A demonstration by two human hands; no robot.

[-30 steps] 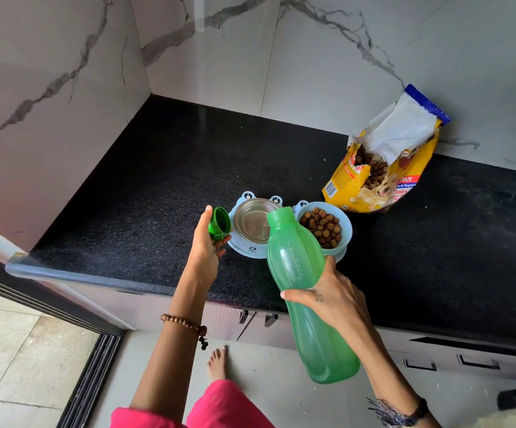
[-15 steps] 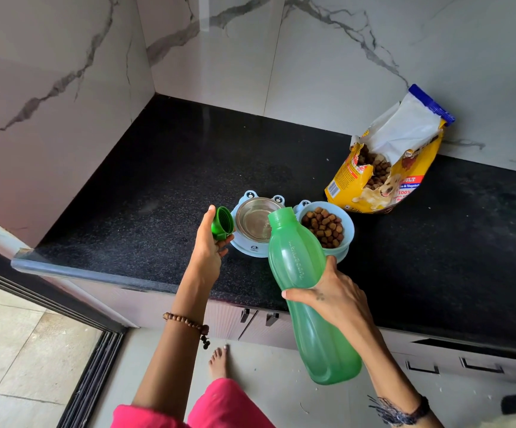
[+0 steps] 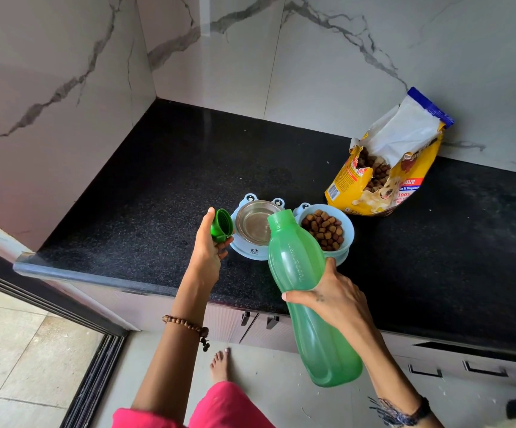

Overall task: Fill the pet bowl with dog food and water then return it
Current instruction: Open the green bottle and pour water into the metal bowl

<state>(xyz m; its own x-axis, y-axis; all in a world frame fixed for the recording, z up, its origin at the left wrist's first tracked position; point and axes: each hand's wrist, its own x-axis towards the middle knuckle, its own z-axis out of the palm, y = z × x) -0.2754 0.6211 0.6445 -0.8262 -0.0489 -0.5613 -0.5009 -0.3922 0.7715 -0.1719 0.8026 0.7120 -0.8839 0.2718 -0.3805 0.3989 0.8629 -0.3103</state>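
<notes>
We were at the water step: our right hand (image 3: 337,298) gripped the translucent green plastic bottle (image 3: 306,291), mouth tipped over the steel pan of the pale-blue double pet bowl (image 3: 250,253) just ahead on the black desk (image 3: 158,186). Our left hand (image 3: 209,247) pinched the green cap (image 3: 222,225). Kibble sat in the other pan; next, we judged, a steeper tilt.

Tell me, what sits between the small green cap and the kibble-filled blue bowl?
In the head view, the round steel bowl lies between the cap and kibble bowl, partly hidden by the green bottle.
</notes>
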